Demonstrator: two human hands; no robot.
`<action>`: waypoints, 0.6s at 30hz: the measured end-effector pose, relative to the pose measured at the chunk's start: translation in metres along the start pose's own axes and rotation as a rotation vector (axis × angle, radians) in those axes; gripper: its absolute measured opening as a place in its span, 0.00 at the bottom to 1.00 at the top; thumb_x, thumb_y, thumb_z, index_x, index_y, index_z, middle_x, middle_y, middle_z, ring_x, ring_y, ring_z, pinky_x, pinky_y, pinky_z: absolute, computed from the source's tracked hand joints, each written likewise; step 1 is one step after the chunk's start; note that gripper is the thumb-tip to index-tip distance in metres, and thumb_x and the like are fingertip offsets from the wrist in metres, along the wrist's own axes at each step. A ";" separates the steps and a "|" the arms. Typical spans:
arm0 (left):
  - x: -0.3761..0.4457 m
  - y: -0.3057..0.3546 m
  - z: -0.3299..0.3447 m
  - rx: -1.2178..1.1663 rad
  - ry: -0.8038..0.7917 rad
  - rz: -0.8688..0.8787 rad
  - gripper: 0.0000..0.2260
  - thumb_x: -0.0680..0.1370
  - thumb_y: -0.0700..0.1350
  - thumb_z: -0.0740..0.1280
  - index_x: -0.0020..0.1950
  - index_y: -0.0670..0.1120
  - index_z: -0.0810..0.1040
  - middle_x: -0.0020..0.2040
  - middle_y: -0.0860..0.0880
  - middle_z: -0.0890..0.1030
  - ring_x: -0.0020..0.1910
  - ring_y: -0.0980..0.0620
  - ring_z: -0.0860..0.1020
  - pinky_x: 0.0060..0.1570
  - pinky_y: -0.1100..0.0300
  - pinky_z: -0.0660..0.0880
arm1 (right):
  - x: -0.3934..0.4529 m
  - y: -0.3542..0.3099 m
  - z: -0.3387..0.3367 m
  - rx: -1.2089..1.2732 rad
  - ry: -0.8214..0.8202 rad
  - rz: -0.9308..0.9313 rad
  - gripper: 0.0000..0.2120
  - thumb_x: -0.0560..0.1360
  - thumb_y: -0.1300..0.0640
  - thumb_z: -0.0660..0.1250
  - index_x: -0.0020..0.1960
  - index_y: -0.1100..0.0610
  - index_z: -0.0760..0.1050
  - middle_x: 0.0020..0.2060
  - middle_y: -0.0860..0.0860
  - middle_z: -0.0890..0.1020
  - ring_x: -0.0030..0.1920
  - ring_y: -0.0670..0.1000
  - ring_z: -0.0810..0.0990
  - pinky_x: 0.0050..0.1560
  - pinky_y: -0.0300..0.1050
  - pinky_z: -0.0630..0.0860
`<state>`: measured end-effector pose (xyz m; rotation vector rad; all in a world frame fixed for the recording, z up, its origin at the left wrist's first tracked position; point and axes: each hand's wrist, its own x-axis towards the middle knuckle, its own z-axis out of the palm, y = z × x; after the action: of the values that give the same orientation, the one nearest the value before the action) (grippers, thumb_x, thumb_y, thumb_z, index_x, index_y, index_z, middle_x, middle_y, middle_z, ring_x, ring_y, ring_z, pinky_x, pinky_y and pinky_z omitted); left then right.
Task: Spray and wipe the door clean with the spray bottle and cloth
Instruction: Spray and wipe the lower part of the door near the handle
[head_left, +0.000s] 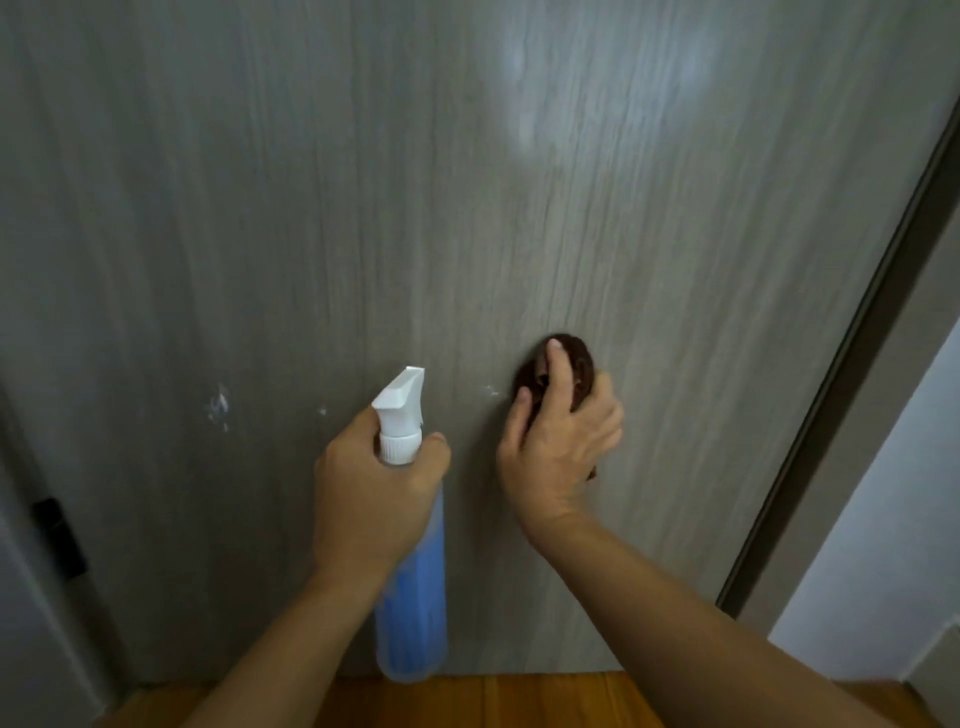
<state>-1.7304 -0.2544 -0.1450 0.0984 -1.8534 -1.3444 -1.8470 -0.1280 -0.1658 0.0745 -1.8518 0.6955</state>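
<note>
floor (519, 699): orange-brown wood planks | wall (878, 519): pale white, right side | door frame (852, 332): dark strip | light: soft, dim indoors

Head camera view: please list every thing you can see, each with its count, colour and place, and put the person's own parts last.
door: one, grey-brown wood grain, fills most of the view.
foam spots: a few, white, on the door left of the nozzle.
door frame: one dark strip, along the door's right edge.
wall: one, white, lower right.
floor: one, orange-brown wood, bottom edge.
black fitting: one, on the left edge; too blurred to name.
spray bottle: one, blue with white nozzle, held upright before the door.
cloth: one, dark brown, pressed on the door.
left hand: one, grips the bottle's neck.
right hand: one, holds the cloth against the door.
</note>
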 end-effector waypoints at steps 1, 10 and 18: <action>0.003 0.000 -0.004 -0.010 0.016 -0.004 0.08 0.69 0.51 0.71 0.38 0.48 0.77 0.32 0.53 0.80 0.28 0.57 0.77 0.26 0.62 0.72 | -0.010 -0.008 0.003 -0.011 -0.031 -0.050 0.27 0.78 0.51 0.66 0.76 0.48 0.67 0.67 0.63 0.68 0.60 0.65 0.69 0.59 0.65 0.68; 0.013 -0.020 -0.029 -0.005 0.027 -0.011 0.08 0.72 0.46 0.73 0.38 0.46 0.76 0.31 0.53 0.79 0.27 0.58 0.76 0.26 0.64 0.71 | 0.015 0.036 -0.024 0.060 -0.142 -0.185 0.27 0.78 0.54 0.69 0.75 0.47 0.69 0.64 0.66 0.73 0.58 0.68 0.73 0.61 0.64 0.71; 0.018 -0.015 -0.034 -0.052 0.056 0.007 0.09 0.71 0.48 0.71 0.37 0.44 0.75 0.32 0.48 0.79 0.27 0.57 0.76 0.27 0.65 0.73 | 0.022 0.014 -0.003 0.085 0.123 0.232 0.26 0.77 0.52 0.65 0.75 0.51 0.70 0.67 0.65 0.70 0.61 0.69 0.70 0.64 0.65 0.65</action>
<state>-1.7261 -0.2951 -0.1447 0.1016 -1.7692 -1.3700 -1.8588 -0.1088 -0.1522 -0.1272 -1.7286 0.9190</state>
